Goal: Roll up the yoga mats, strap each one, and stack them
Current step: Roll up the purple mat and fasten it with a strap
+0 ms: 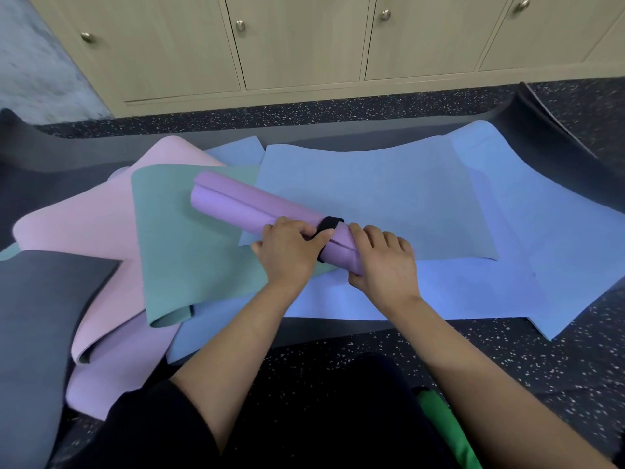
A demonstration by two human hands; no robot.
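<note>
While the roll (250, 206) lies partly on the blue mat (389, 184), its strap (329, 224) is pinched by the left hand (291, 253) and its end is gripped by the right hand (384, 262). Strapping seems unfinished; the pink mat (84, 225) and green mat (176, 238), left of the blue mat, are not yet rolled.

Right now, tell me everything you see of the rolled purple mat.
The purple mat is rolled into a matte, foam-like tube, its loose edge running along the top. It lies slanted across the green mat and blue mat. A black strap wraps it near the close end; the left hand holds the strap, the right hand grips the roll beside it.
</note>
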